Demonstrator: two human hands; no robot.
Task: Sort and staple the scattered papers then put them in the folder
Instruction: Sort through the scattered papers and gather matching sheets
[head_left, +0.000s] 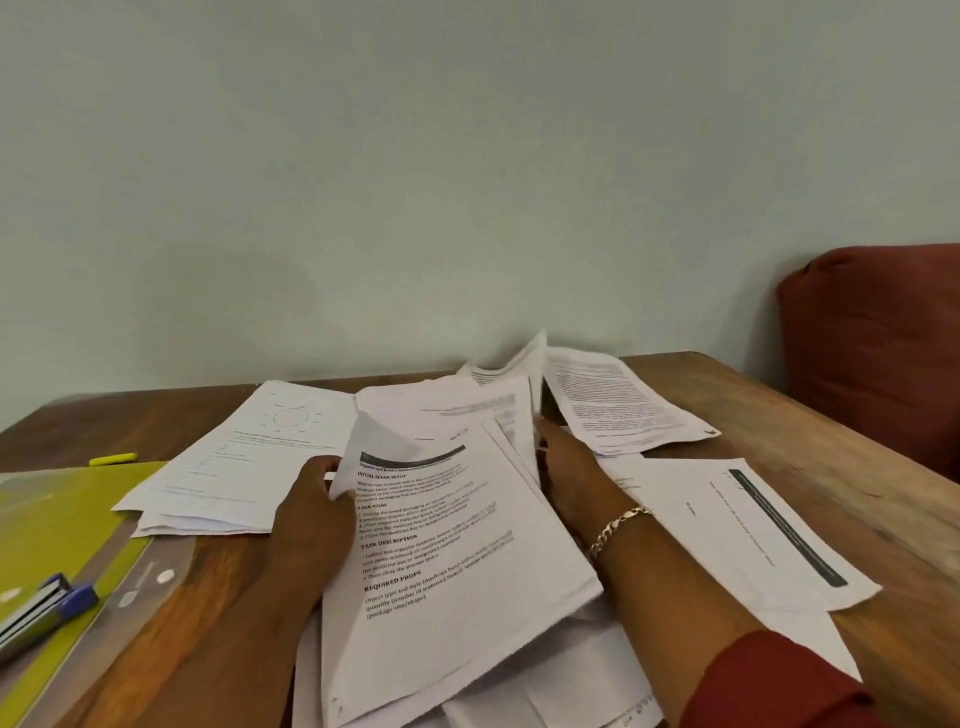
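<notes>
Sorting step: left hand pinches the top sheet at nine o'clock; right hand fingers hidden, cannot tell; next, gather and square.

Landmark: the top printed sheet at table centre. My left hand grips its left edge; my right hand lies against its right edge, so both flanks are occupied. Left of the sheet, 1 paper stack blocks the surface, and bare wooden table shows between that stack and my left forearm. Further left, the green folder carries the stapler. Right of the sheet, 2 loose pages and cover the top; bare wood lies beyond them. Behind the sheet, papers run to the wall.
</notes>
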